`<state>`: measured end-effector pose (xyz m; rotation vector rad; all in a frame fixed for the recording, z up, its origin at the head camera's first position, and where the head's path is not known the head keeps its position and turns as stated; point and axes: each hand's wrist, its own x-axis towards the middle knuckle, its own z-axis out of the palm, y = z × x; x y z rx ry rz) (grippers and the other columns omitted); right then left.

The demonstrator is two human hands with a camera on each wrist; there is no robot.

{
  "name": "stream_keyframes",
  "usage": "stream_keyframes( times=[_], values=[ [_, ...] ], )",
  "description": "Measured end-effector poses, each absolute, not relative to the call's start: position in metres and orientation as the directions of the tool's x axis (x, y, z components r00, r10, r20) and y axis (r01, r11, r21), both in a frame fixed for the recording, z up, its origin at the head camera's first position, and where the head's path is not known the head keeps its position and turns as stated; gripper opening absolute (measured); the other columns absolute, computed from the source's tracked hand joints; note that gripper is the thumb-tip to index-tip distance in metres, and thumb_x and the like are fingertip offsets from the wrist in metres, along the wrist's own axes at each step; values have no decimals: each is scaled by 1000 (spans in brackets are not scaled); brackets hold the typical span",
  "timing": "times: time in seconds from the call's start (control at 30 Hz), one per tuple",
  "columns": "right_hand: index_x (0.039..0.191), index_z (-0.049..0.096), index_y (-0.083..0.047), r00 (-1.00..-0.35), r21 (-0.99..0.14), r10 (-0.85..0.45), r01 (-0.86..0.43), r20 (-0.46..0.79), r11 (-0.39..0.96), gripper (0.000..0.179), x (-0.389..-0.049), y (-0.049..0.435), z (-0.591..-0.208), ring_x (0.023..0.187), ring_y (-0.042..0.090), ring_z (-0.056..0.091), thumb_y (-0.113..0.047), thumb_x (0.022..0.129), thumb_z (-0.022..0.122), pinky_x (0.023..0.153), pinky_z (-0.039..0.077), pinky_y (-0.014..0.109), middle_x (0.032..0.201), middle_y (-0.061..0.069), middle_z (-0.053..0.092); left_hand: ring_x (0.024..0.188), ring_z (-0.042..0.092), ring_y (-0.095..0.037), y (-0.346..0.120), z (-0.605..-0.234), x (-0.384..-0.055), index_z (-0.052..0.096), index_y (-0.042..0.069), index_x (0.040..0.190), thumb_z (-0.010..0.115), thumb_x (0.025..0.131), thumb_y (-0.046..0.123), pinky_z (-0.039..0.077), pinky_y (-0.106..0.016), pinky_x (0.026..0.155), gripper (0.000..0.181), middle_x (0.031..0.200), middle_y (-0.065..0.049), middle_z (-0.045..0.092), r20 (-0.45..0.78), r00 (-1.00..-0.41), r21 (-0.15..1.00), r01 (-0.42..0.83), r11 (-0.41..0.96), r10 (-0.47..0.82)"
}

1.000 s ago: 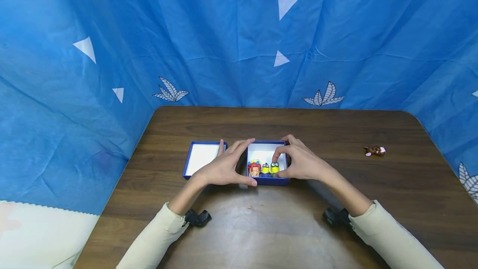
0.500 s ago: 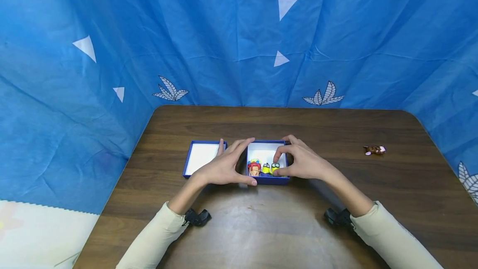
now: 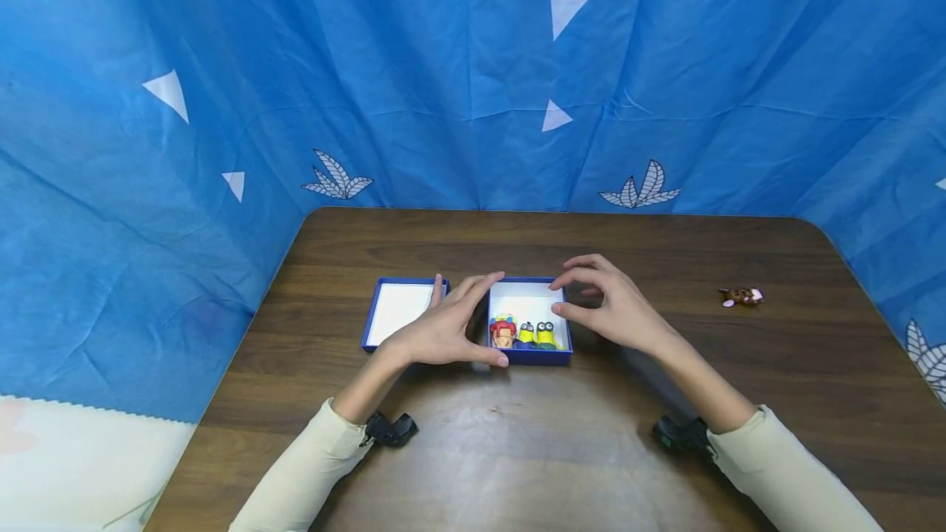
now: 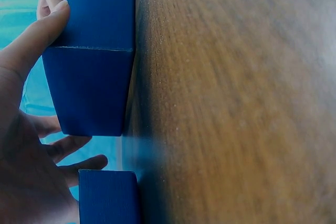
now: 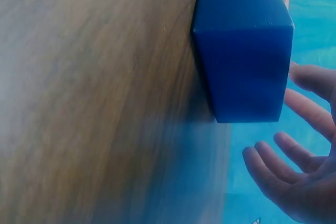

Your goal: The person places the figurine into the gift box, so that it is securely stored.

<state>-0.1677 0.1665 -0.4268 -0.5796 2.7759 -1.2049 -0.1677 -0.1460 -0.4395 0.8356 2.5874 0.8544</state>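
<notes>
My left hand [image 3: 438, 337] spans the left side of the blue box [image 3: 538, 358], its thumb on the front wall and its fingertips at the back corner. The left wrist view shows that thumb against the blue wall. Inside the white interior, three small toy figures line the front: one in red [image 3: 504, 332], and two yellow minion figures, one in the middle [image 3: 526, 337] and one at the right [image 3: 545, 337]. My right hand [image 3: 615, 309] hovers at the box's right edge, fingers relaxed and holding nothing. In the right wrist view its fingers [image 5: 262, 166] spread beside the wall.
The blue-edged lid [image 3: 397, 309] lies left of the box, white inside up, partly behind my left hand. A small brown figure [image 3: 741, 297] lies far to the right on the wooden table [image 3: 636, 474]. A blue curtain [image 3: 473, 72] hangs behind and along the sides.
My right hand has let go of the right minion figure and lifted up and to the right, out of the box. The left hand and box have stayed in place.
</notes>
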Motion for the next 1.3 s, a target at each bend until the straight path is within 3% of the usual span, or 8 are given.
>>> stream_keyframes(
  times=[0.2,0.5,0.67,1.03,1.3],
  values=[
    [125,77,-20,-927,-722,-352,-330,128,608,33,-166,178,-428,135,37,59,-31,95,85,104,59,63,148,12,59,165,33,-34,-146,-440,-168,15,27,174,89,81,64,-17,-76,128,125,177,-7,31,-88,-791,615,434,658,605],
    [131,74,-17,-933,-724,-336,-319,128,612,36,-160,201,-432,118,31,70,-31,98,81,101,60,58,133,3,68,165,33,-35,-146,-441,-168,15,28,174,88,81,65,-15,-77,128,124,177,-7,31,-82,-791,612,441,657,606],
    [134,73,-17,-939,-716,-320,-309,126,626,37,-157,214,-436,117,28,70,-32,101,79,100,60,56,134,3,69,165,33,-34,-147,-440,-167,14,29,174,88,81,65,-15,-78,128,124,177,-7,31,-83,-792,606,442,661,605],
    [132,73,-19,-958,-697,-244,-277,149,661,36,-149,237,-440,109,20,68,-32,100,80,93,58,24,129,5,72,165,33,-33,-146,-441,-167,14,28,174,88,80,65,-15,-77,128,125,176,-6,32,-88,-797,610,432,665,598],
    [135,72,-17,-964,-689,-210,-265,165,675,38,-145,260,-444,106,10,65,-31,101,79,89,55,16,129,4,70,165,32,-34,-146,-440,-166,14,31,174,88,81,65,-15,-77,128,124,177,-6,31,-87,-796,611,433,663,599]
  ],
)
